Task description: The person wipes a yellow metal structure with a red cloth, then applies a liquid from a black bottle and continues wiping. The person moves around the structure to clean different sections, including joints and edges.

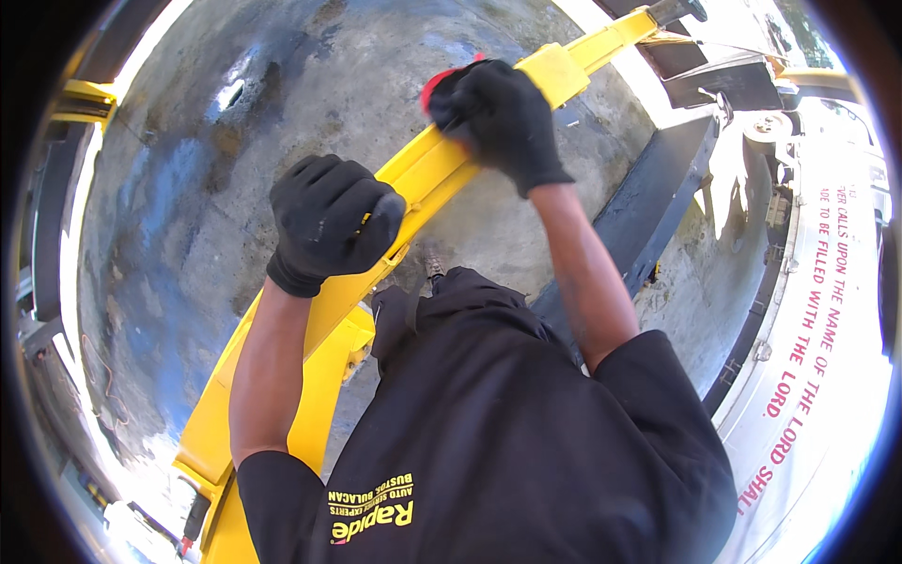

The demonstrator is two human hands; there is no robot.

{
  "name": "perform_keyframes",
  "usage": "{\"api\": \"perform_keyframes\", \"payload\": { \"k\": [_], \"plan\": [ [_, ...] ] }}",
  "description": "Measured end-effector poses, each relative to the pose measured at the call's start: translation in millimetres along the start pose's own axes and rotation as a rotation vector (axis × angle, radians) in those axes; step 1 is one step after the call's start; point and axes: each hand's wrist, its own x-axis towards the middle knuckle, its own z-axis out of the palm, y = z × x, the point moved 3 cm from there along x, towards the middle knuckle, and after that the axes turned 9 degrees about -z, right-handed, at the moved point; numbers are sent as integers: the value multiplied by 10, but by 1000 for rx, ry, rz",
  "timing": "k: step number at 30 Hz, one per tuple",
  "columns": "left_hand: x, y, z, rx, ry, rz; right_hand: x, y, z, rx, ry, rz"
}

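Two gloved hands, left hand point(334, 224) and right hand point(498, 117), each grip the yellow lift arm point(423, 174).

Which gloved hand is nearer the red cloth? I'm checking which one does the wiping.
Right. The right hand presses the red cloth onto the yellow beam; the left hand grips the beam lower down.

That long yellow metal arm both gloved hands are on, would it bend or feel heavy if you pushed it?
The yellow arm looks like thick boxed steel, so probably rigid and heavy. Both the left hand and right hand bear on it, hinting it takes effort. Being long, it likely swings rather than lifts.
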Motion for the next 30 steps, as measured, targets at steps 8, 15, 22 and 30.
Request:
{"api": "perform_keyframes", "payload": {
  "k": [8,15,22,30],
  "plan": [
    [400,116,175,21,57,52,294,1141,-564,-384,-83,-135],
    [311,-138,540,27,19,50,-563,160,-174,-64,251,95],
    [333,-8,593,0,-46,74,-131,1201,-628,-366,267,227],
    [350,-5,599,20,-2,77,-882,-200,29,2,344,172]
  ]
}}
